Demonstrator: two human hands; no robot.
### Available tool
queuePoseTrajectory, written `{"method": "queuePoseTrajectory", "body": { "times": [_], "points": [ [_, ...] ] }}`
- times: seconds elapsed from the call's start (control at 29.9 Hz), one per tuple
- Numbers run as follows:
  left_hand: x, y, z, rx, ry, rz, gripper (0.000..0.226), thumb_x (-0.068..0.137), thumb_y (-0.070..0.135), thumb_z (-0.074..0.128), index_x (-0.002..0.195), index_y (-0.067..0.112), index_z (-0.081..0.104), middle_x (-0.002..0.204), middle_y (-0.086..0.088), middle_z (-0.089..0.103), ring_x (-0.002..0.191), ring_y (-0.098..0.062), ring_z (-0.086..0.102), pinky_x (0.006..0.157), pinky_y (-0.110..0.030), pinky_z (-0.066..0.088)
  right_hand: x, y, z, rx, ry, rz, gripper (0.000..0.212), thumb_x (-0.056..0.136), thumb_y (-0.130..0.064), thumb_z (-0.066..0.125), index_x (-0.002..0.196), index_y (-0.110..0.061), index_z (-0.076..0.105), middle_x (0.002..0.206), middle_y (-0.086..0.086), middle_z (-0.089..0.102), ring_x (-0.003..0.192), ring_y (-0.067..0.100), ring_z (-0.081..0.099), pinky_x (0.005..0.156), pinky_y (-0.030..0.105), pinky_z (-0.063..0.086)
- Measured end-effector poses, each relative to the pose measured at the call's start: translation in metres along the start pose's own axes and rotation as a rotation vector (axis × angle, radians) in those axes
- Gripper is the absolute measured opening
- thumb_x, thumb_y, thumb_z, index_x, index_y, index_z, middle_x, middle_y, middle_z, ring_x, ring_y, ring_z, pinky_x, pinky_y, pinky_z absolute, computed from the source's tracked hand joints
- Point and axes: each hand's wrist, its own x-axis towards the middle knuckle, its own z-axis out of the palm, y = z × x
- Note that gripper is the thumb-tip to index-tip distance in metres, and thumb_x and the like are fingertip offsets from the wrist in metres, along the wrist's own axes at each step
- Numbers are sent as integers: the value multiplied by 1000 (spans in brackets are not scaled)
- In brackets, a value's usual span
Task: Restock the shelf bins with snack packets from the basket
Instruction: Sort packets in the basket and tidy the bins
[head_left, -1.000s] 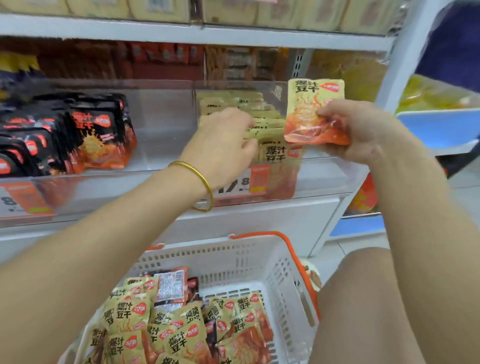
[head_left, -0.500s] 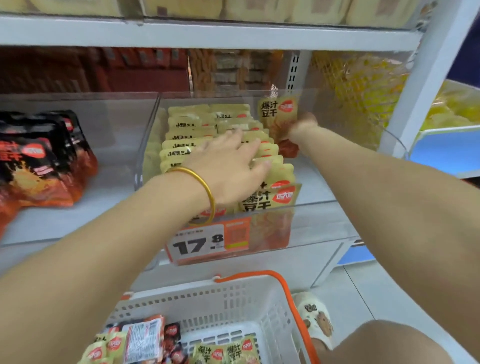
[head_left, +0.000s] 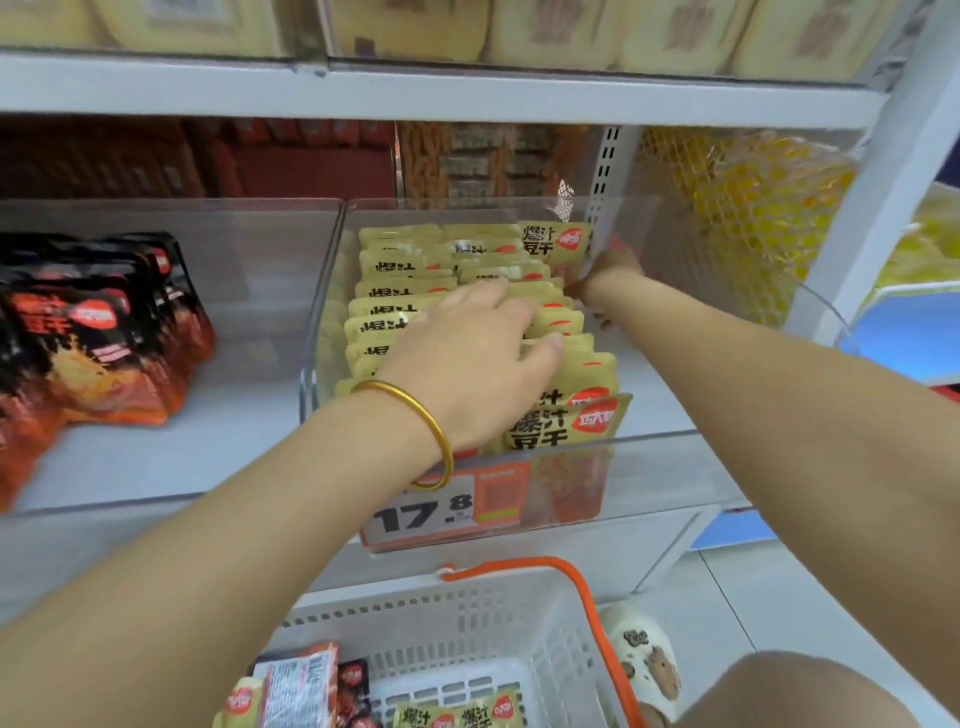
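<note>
A clear bin on the shelf holds two rows of upright yellow snack packets. My left hand, with a gold bangle on its wrist, rests flat with spread fingers on the packet tops. My right hand reaches to the bin's back right corner and holds one yellow packet upright behind the right row; its fingers are mostly hidden behind that packet. Below, the white basket with an orange handle holds more yellow and red packets.
Black and orange snack packets fill the bin to the left. A price label reading 17.8 hangs on the bin's front. Yellow goods lie behind mesh at right. The upper shelf overhangs. My knee and a slipper are beside the basket.
My right hand carried the yellow packet from in front of the shelf into the bin's back right corner. My left hand flattened onto the packet tops. The view moved closer and lower.
</note>
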Motion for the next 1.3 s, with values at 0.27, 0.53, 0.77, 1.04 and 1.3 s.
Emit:
{"method": "queuePoseTrajectory", "body": {
  "times": [0.27, 0.53, 0.77, 1.04, 1.3],
  "points": [
    [-103, -8, -2, -88, 530, 382, 25, 88, 19, 45, 100, 9, 65, 108, -3, 65, 101, -29, 58, 85, -45, 44, -191, -26, -62, 69, 191, -378, 20, 84, -18, 65, 70, -20, 51, 67, 2, 63, 54, 9, 60, 47, 21, 47],
    [-208, -111, 81, 163, -113, 80, 33, 80, 28, 35, 85, 19, 66, 89, 2, 66, 82, -28, 60, 66, -39, 51, -265, -8, 138, -308, -856, -271, 15, 95, -18, 52, 87, -6, 54, 80, 18, 66, 57, 25, 64, 43, 24, 49],
    [-213, -150, 108, 240, -350, -138, 27, 92, 26, 43, 109, 21, 63, 118, 0, 61, 112, -22, 53, 90, -38, 47, -283, 79, 282, -474, -1023, -188, 27, 94, -30, 58, 81, -7, 52, 78, 9, 55, 61, 19, 47, 55, 30, 39],
    [-208, -140, 125, 227, -462, -182, 29, 96, 24, 40, 119, 18, 57, 119, -5, 59, 111, -26, 54, 89, -42, 49, -287, 108, 318, -178, -861, 32, 25, 93, -26, 58, 108, -11, 45, 84, 3, 50, 70, 20, 49, 61, 30, 39],
    [-211, -147, 128, 151, -493, -234, 33, 95, 22, 48, 128, 19, 52, 129, -3, 55, 120, -23, 49, 97, -38, 44, -275, 72, 275, -256, -793, -440, 8, 98, -12, 42, 92, -16, 47, 79, 1, 48, 77, 20, 42, 62, 30, 27]
  ]
}}
